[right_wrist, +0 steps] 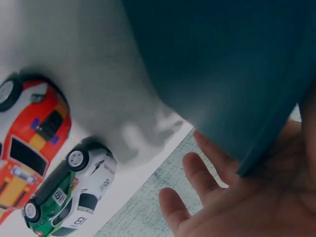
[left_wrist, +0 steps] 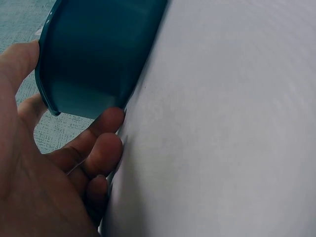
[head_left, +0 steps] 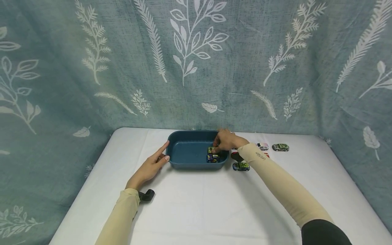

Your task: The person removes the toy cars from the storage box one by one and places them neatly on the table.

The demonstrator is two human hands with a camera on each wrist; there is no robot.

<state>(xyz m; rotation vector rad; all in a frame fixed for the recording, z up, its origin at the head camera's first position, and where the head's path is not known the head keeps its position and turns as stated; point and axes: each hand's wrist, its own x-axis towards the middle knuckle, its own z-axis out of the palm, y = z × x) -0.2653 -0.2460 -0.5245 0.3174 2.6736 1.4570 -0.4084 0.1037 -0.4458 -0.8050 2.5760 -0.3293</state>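
A dark blue basin point(head_left: 186, 166) stands at the back of the white table. My left hand point(head_left: 150, 169) touches its left end, straight index finger along the rim and thumb at the front corner. In the left wrist view, the other fingertips point(left_wrist: 109, 148) lie low beside the basin wall. Over the right rim reaches my right hand point(head_left: 227, 139), its thumb and finger pinching a yellow-green toy car point(head_left: 210, 149) inside the basin. A purple-and-yellow toy car point(head_left: 212, 158) sits just in front of it. In the right wrist view, several fingers point(right_wrist: 200, 173) extend outside the wall.
Right of the basin are a green-and-black car point(head_left: 241, 166), a white car point(head_left: 262, 146) and a camouflage-green car point(head_left: 280, 147). A red-orange car point(right_wrist: 37, 143) is partly hidden by my forearm in the head view. A patterned curtain point(head_left: 196, 102) hangs behind the table.
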